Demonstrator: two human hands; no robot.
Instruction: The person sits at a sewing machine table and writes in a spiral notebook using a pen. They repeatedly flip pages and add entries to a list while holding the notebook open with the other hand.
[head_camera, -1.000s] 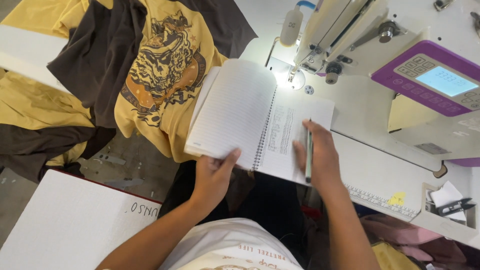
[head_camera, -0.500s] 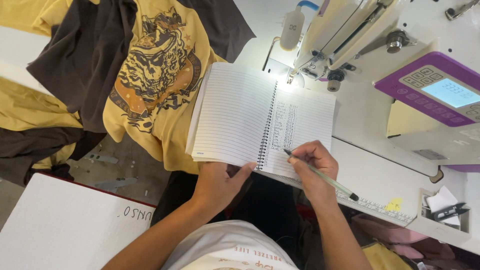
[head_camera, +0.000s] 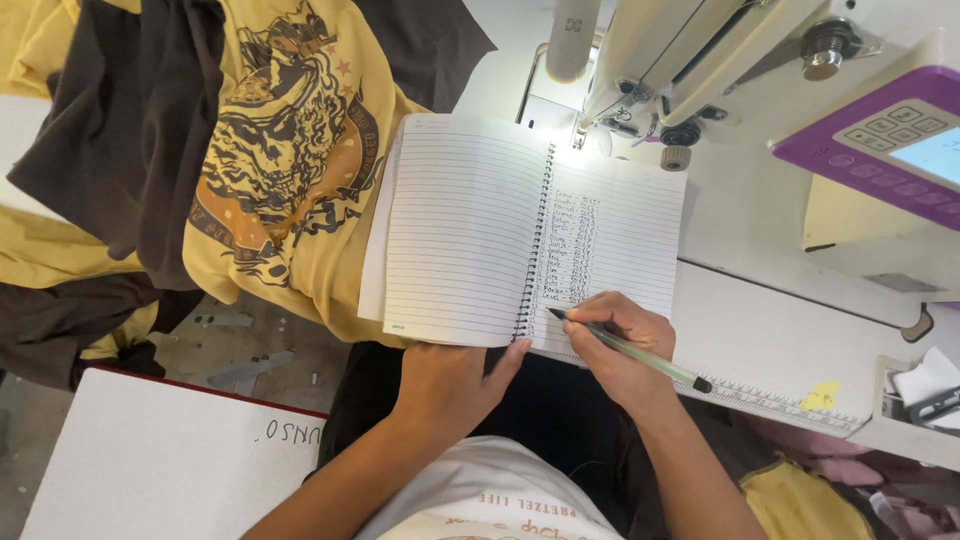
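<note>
Sewing bench (head_camera: 760, 330) near edge: spiral notebook (head_camera: 520, 235) overhangs it. Right hand (head_camera: 615, 345) pinches a green pen (head_camera: 625, 350), tip on the page; left hand (head_camera: 445, 385) presses flat underneath. Let go and it'd probably tip.

A white table (head_camera: 770, 330) runs across the right side, carrying a cream sewing machine (head_camera: 680, 60) with a purple control panel (head_camera: 880, 140); a small lamp under the machine throws bright light onto the surface. Yellow printed shirts (head_camera: 280, 170) and dark brown cloth (head_camera: 130, 130) lie heaped at upper left. Below them shows grey concrete floor (head_camera: 250, 350), and a white board (head_camera: 150, 470) edged in red fills the lower left corner.
</note>
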